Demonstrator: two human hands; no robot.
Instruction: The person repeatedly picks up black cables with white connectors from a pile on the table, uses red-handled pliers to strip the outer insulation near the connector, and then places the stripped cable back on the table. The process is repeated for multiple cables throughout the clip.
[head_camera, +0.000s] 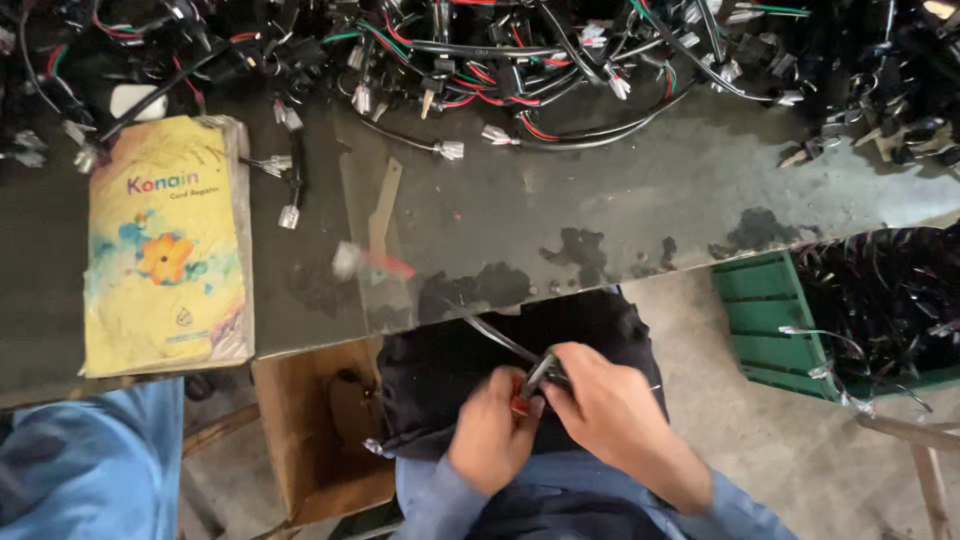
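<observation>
Below the table's (600, 200) near edge, both hands are pinching one black wire (500, 340): left hand (490, 435), right hand (610, 410), wire running up-left.

A yellow book (165, 245) lies on the dark table (600, 210). A green crate (765, 325) and a cardboard box (300, 440) stand below.

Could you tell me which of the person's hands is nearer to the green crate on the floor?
Right. The right hand is on the crate's side of the lap, though apart from the green crate; the left hand sits farther away, beyond it.
</observation>
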